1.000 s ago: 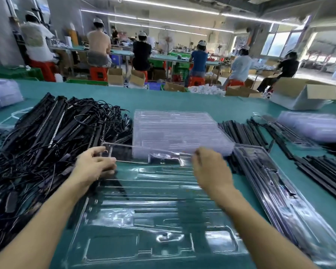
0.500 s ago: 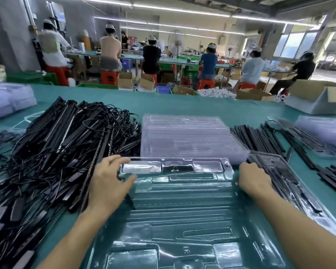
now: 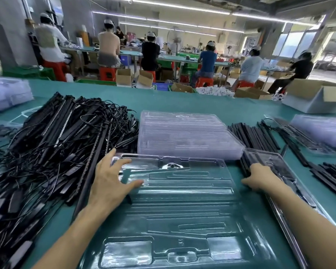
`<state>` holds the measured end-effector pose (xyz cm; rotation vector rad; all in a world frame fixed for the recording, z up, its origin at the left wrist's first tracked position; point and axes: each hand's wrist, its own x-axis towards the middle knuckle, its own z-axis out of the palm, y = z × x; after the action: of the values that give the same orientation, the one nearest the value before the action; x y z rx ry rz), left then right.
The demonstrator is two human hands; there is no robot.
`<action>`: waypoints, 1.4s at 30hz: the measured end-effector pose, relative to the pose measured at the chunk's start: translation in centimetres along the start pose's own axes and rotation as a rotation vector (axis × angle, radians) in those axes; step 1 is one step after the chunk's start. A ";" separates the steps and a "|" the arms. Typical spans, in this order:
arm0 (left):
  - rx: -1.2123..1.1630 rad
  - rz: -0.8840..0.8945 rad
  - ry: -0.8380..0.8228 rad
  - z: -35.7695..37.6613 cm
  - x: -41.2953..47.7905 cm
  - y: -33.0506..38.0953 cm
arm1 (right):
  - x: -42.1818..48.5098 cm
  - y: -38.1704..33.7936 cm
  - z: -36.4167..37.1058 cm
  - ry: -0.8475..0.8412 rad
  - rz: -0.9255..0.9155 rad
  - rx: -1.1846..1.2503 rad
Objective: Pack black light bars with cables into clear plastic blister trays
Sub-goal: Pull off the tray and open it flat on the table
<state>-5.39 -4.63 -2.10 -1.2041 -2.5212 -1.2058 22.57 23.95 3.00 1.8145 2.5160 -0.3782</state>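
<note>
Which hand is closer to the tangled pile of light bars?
Left. The left hand rests on the tray beside the pile; the right hand is across the tray.

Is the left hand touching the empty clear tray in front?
Touching. Head view: the left hand lies open on the far left corner of the clear tray.

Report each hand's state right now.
Left hand: open, fingers spread flat on the clear moulded plastic blister tray, at its far-left corner.
Right hand: cannot be told; its fingers curl out of sight beside the tray's right edge.
</note>
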 end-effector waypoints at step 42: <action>-0.521 0.071 -0.293 1.7 0.3 8.6 | -11.9 -7.1 3.0 -0.067 -0.353 1.075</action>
<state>0.72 -0.09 2.16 -1.6703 -2.3927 -1.8650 19.42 10.12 3.25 1.3786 2.7682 -2.0615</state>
